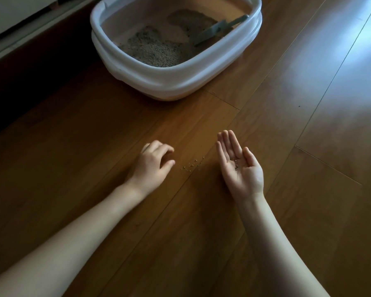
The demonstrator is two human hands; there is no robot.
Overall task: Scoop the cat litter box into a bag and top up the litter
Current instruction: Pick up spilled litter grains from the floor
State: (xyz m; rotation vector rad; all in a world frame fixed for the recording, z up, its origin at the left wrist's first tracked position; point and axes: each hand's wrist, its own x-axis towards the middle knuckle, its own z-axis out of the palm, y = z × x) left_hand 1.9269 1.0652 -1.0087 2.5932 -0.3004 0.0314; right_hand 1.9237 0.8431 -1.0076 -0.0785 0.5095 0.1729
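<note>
Left hand [153,162] curls empty beside stray granules [192,165]; right hand [239,166] flat open, cupping a few — tilt it and they'll scatter short of the litter box [180,82].

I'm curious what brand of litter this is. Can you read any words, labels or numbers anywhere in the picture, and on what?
None: no text can be read in this view.
Litter box: plain white walls, no label or brand showing.
Scoop: plain grey-green, no marking visible.
Wooden floor: no writing, only loose grains.
Left hand and right hand: nothing printed; no litter bag or package is in view.
</note>
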